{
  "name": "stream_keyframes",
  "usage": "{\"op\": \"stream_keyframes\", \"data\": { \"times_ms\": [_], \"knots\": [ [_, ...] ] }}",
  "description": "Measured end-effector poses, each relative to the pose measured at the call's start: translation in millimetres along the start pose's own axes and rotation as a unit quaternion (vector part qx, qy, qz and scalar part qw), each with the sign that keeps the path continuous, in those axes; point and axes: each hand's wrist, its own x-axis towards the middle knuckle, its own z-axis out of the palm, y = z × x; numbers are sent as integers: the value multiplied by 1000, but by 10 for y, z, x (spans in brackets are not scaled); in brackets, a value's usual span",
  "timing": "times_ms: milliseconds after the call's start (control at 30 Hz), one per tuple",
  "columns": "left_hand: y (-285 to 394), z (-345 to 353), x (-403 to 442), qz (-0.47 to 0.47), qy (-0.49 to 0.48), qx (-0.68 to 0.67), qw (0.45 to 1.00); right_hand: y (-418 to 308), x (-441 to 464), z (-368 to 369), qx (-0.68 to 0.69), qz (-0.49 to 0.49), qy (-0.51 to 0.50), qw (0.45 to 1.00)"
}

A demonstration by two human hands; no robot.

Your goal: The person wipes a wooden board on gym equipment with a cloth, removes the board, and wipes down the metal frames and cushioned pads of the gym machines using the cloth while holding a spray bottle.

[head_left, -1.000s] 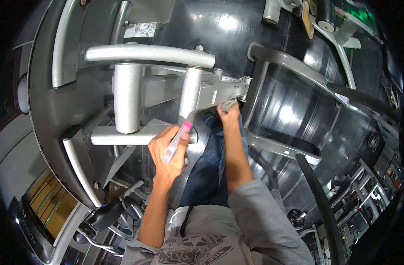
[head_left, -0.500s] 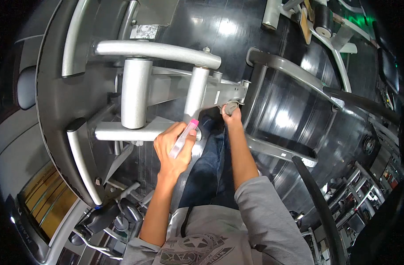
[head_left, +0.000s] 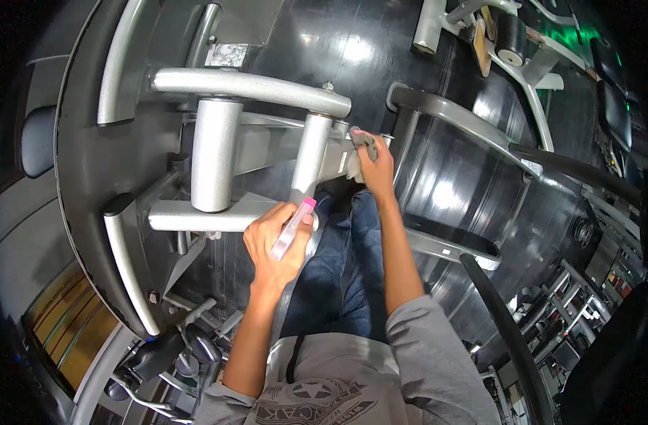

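Observation:
My left hand [head_left: 274,241] is closed around a small translucent bottle with a pink top [head_left: 292,230], held at a slant beside the lower silver tube [head_left: 196,217] of a gym machine. My right hand [head_left: 377,166] grips a crumpled grey cloth [head_left: 354,166]. The cloth lies against the end of the machine's grey frame beam [head_left: 331,159], and my fingers partly cover both. A silver upright post [head_left: 312,156] stands between my two hands.
An upper silver tube [head_left: 253,86] and a thick silver cylinder [head_left: 216,156] belong to the same machine. To the right is a grey metal frame [head_left: 451,106] with a black bar [head_left: 504,333]. Shiny black flooring [head_left: 352,49] lies beneath.
My right hand has moved up and forward along the beam end with the cloth. My left hand stays nearly in place with the bottle. The view has shifted slightly.

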Motion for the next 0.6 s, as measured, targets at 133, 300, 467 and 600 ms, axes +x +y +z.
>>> {"op": "stream_keyframes", "data": {
  "times_ms": [133,300,467,600],
  "knots": [
    [17,-5,2,9,4,4,1000,830,495,-162,-213,6,-107,971],
    [26,-2,6,14,11,18,1000,324,870,-280,-206,168,-266,927],
    [56,-4,14,10,14,7,1000,-530,756,-204,-176,111,-322,924],
    [32,15,14,28,36,11,999,-932,490,-227,-48,12,-259,964]
  ]
}}
